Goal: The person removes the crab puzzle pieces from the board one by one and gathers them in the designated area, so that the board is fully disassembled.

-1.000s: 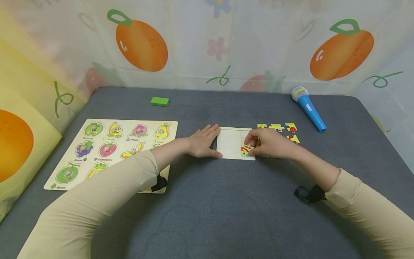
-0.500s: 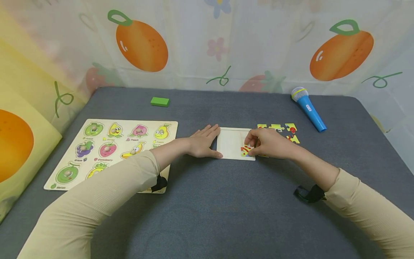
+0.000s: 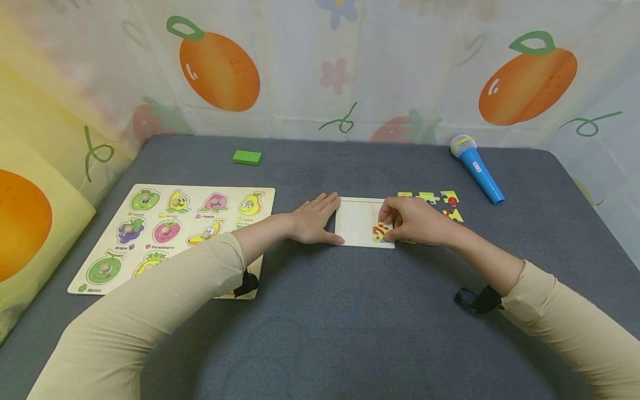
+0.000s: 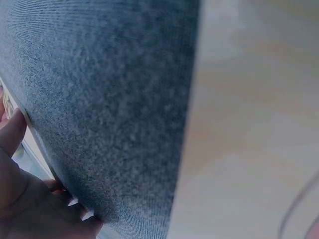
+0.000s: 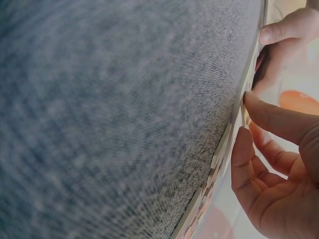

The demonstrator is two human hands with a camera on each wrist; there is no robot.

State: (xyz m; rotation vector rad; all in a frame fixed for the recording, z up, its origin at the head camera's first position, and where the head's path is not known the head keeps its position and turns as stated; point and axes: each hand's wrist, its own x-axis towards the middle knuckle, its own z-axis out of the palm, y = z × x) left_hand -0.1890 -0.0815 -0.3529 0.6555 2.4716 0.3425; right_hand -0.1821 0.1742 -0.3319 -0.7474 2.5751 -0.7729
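A small pale wooden puzzle tray (image 3: 353, 222) lies flat in the middle of the table. My left hand (image 3: 314, 219) rests at its left side, fingers stretched out and thumb along the near corner. In the tray's near right corner is a jigsaw piece (image 3: 378, 234) in yellow, red and blue. My right hand (image 3: 419, 220) pinches at this piece from the right, thumb and index finger low over the tray. The right wrist view shows thumb and fingertips of the right hand (image 5: 284, 189) at the tray's edge. Several loose puzzle pieces (image 3: 451, 197) lie right of the tray, some partly hidden by this hand.
A fruit peg board (image 3: 117, 266) lies on the left, partly under the left forearm. Behind it sits a green block (image 3: 247, 158). A blue toy microphone (image 3: 480, 171) lies at the back right. A fruit-print curtain (image 3: 300, 66) hangs behind the table (image 3: 340, 322).
Almost nothing differs; both hands keep their places at the tray, with the right fingers still at the corner piece.
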